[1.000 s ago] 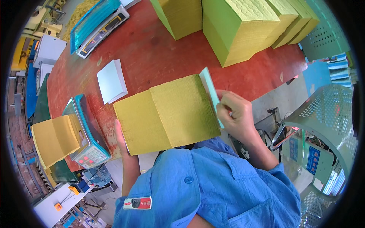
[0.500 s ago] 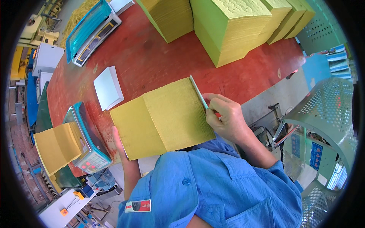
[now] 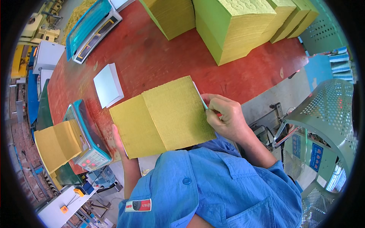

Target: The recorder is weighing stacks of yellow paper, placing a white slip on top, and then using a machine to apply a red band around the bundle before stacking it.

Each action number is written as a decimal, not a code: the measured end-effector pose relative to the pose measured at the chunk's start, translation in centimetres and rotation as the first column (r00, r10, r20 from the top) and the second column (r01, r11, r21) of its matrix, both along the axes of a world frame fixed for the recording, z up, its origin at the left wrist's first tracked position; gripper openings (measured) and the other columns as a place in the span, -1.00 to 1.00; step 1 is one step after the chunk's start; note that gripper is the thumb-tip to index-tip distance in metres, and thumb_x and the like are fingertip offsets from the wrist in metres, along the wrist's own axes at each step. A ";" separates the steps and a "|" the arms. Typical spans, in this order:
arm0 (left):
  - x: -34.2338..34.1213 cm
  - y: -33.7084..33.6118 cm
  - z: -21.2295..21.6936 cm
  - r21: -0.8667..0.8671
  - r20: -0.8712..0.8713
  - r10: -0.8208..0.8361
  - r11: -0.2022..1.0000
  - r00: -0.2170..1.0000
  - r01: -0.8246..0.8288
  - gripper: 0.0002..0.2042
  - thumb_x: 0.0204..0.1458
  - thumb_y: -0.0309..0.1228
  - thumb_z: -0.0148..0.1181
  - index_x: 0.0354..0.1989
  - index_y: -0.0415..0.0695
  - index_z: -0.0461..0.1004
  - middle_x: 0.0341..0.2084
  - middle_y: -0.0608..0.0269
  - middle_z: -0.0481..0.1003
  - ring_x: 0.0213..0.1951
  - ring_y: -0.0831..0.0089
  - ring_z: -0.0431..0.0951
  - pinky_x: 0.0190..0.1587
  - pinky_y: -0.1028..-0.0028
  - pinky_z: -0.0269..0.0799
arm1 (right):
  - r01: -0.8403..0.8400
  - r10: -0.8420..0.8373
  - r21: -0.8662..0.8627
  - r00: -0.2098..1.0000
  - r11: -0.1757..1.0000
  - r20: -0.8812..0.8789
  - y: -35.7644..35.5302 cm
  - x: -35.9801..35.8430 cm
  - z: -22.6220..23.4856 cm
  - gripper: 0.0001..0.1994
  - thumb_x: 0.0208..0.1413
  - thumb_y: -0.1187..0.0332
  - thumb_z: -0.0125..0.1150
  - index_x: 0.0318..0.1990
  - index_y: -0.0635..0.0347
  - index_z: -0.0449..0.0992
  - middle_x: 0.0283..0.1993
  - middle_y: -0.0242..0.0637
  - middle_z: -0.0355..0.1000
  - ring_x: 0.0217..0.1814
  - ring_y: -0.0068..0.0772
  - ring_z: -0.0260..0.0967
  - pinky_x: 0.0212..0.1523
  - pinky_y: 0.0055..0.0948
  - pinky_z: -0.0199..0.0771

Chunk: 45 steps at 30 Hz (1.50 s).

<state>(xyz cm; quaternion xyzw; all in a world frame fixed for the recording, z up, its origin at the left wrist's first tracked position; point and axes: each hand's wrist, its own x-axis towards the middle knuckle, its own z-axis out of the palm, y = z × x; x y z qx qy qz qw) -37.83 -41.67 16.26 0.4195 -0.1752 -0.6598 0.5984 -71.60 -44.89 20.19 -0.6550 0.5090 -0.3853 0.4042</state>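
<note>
A wide yellow rough-paper bundle (image 3: pixel 173 112), creased down its middle, lies tilted in front of my chest, above the table's near edge. My left hand (image 3: pixel 118 140) grips its left end, the thumb along the side and the other fingers hidden beneath. At the right end my right hand (image 3: pixel 225 114) is closed in a pinch on a thin white sheet (image 3: pixel 198 94), of which only a narrow strip shows along the bundle's edge. A stack of white sheets (image 3: pixel 108 86) rests on the red table (image 3: pixel 156 62), beyond the left end of the bundle.
Tall yellow paper stacks (image 3: pixel 235 36) stand at the far side. A teal-rimmed scale (image 3: pixel 91 142) at the left carries another yellow paper bundle (image 3: pixel 57 146); a second scale (image 3: pixel 95 34) sits farther back. A perforated metal guard (image 3: pixel 327 110) is at the right.
The white strip at the bundle's right edge has drawn in behind the paper and shows narrower. Both hands keep nearly the same place and grip.
</note>
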 end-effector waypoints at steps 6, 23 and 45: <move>-0.2 0.1 -0.2 -0.015 -0.048 0.015 1.000 0.999 -0.016 -0.43 0.30 -0.01 -0.31 0.27 -0.22 0.21 0.18 0.03 0.33 0.16 0.19 0.37 0.20 0.26 0.30 | -0.037 0.034 0.018 0.992 0.999 0.122 -0.2 0.0 -0.9 -0.92 0.09 0.54 0.09 -0.41 0.39 0.42 -0.11 0.07 0.50 -0.25 -0.30 0.51 -0.28 -0.42 0.48; 3.3 -0.4 -5.7 -0.362 0.654 0.025 0.888 0.756 0.284 -0.58 0.31 -0.17 -0.18 0.18 -0.19 0.28 0.00 0.17 0.44 0.02 0.27 0.47 0.05 0.31 0.42 | 0.259 -0.332 0.209 0.767 0.943 0.549 4.4 8.0 -6.6 -0.57 0.35 0.27 -0.11 0.28 0.30 0.23 0.29 -0.28 0.25 0.33 -0.44 0.15 0.31 -0.43 0.13; -37.6 38.5 -6.8 -0.086 -0.038 -0.973 0.229 0.227 0.970 -0.45 0.31 0.04 -0.27 0.28 -0.10 0.21 0.15 0.22 0.33 0.16 0.28 0.34 0.21 0.32 0.26 | 0.973 -0.914 0.218 -0.015 0.080 0.405 67.3 -11.8 -6.5 -0.52 0.39 0.16 -0.22 0.31 0.29 0.20 0.31 -0.23 0.22 0.35 -0.41 0.12 0.33 -0.45 0.08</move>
